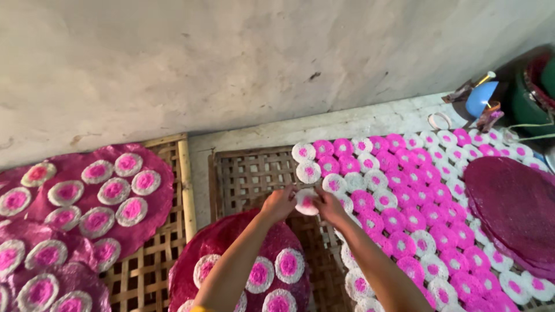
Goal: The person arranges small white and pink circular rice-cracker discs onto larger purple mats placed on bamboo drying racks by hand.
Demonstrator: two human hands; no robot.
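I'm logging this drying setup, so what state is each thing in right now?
Left hand: gripping the small disc.
Right hand: gripping the same disc.
Small white-and-pink disc: held above the rack.
Bamboo rack: partly bare, partly covered.
Rows of small discs: lying flat, close-packed.
Large magenta sheet: flat over discs.

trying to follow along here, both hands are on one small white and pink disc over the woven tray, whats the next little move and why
Probably lower the disc, pinched between left hand and right hand, onto the large magenta sheet just below. That sheet already carries similar discs with bare space at its top edge.
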